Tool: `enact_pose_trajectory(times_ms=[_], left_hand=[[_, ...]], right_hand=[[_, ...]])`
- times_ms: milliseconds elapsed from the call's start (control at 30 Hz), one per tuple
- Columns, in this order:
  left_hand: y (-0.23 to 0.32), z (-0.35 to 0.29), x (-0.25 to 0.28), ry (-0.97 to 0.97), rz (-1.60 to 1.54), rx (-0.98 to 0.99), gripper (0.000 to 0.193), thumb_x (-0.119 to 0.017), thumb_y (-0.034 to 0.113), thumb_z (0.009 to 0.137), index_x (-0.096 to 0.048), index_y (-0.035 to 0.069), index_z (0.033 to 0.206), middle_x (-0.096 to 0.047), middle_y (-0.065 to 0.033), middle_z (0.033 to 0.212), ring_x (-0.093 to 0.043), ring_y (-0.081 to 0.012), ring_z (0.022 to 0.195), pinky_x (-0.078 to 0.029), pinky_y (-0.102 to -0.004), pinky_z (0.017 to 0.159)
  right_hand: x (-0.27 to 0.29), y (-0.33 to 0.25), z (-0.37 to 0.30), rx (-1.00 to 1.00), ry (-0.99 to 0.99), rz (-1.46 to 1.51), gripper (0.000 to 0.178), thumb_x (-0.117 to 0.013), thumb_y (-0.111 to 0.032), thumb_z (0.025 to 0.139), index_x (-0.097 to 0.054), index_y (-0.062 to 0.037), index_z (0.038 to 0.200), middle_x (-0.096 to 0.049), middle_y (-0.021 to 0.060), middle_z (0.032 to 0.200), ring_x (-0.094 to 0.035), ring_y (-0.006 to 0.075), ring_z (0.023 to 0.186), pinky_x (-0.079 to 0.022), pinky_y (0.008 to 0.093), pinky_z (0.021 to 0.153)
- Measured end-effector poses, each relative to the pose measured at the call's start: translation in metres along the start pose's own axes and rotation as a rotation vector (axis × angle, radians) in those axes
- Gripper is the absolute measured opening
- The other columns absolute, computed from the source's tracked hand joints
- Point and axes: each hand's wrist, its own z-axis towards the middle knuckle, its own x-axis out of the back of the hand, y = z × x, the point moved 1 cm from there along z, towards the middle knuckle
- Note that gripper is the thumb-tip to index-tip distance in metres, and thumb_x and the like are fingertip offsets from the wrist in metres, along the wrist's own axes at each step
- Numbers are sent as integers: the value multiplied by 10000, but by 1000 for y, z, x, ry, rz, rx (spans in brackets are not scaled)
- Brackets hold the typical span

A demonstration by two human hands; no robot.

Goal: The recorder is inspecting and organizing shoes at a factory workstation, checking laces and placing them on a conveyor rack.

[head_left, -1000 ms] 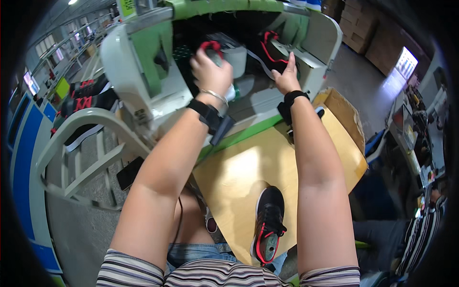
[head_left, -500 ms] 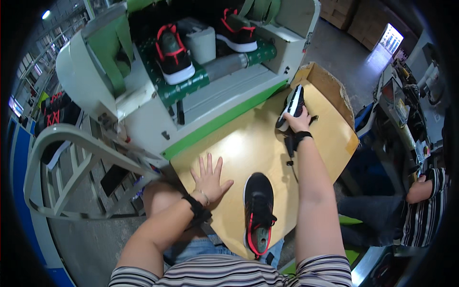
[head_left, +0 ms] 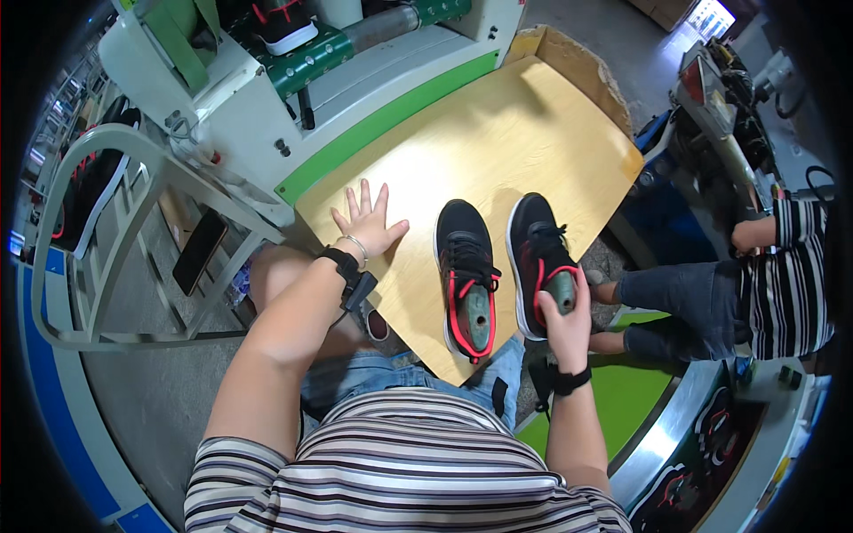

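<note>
My left hand lies flat on the pale wooden board, fingers spread, holding nothing. A black sneaker with red collar trim and a green shoe last inside lies sole down on the board, toe pointing away from me. Right beside it is a second matching sneaker, upright, its toe also pointing away. My right hand grips this second shoe at the heel, thumb and fingers on either side of the collar. The hand covers part of its heel.
Beyond the board stands a white and green machine with another sneaker on its green roller. A pale metal rack and a phone are on the left. A co-worker stands at right; more shoes lie lower right.
My right hand has brought the second sneaker from the board's far right, on its side, back toward me and set it upright beside the first. My left hand stays flat; the view has shifted.
</note>
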Motion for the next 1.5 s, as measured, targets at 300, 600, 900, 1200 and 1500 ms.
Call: enact_pose_trajectory(times_ms=[300,600,900,1200,1500], left_hand=[[17,-135,72,418,-825,-341,811,-467,513,1055,-141,26,1615,-49,-276,1676,-100,-397,1561,-163,-434,1245],[10,-175,42,241,-1071,-326,1054,-829,139,794,-150,6,1588,-377,-195,1535,-430,-269,1392,-333,-358,1165],[33,-132,20,137,-1027,-117,898,-756,487,897,-356,-54,1491,-340,-250,1520,-401,-346,1407,-331,-382,1180],[32,-59,63,60,-938,-396,309,-742,317,940,-717,9,947,-659,-25,812,-608,-112,788,-504,-284,755],[-3,-122,59,2,-1083,-750,154,-738,103,924,-639,-13,901,-576,-26,972,-588,-138,827,-501,-293,749]], right_hand=[[18,-87,-1,51,-41,409,671,-720,-80,922,-406,54,1499,-607,131,1316,-603,184,1152,-481,302,999],[-35,-111,-55,234,-495,122,935,-716,-184,920,-123,-68,1634,-176,192,1679,-218,375,1539,-227,465,1216],[-78,-56,-65,288,-287,-13,956,-672,-18,878,-88,-71,1632,-288,256,1611,-341,378,1478,-288,414,1201],[-73,-59,-62,306,-285,-65,932,-672,-12,880,-117,-64,1626,-330,268,1586,-372,382,1463,-316,407,1190],[-73,-59,-64,303,-280,-89,915,-665,-11,888,-124,-57,1624,-333,261,1584,-388,382,1452,-327,406,1182]])
